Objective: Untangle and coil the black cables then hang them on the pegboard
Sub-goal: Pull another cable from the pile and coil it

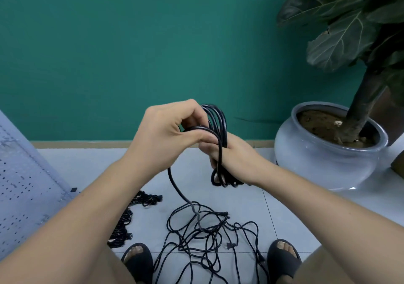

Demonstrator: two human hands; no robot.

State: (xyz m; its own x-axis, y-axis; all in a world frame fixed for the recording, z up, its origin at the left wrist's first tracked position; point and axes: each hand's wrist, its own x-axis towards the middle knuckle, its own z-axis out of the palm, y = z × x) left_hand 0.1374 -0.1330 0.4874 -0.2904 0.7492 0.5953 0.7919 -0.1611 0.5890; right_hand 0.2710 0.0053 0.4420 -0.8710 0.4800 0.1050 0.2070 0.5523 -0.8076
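- A rounded pale grey ceramic pot (pixel 328 165) holding soil and a dark broad-leaved plant (pixel 341 32) stands on the floor by the wall.
- Left of the pot, in the air, is a coil of black cable (pixel 219 119). The right hand (pixel 234 154) grips its loops, and the left hand (pixel 168 130) pinches one strand with curled fingers.
- That strand drops to a loose tangle of black cables (pixel 207 235) lying lower and left of the pot, between two feet in black sandals (pixel 284 259).
- Further left of the pot lie tied black cable bundles (pixel 123 224), then a white perforated pegboard (pixel 21 185), tilted.
- Pale grey floor tiles (pixel 295 207) lie under the pot; a teal wall (pixel 131 43) rises behind it.
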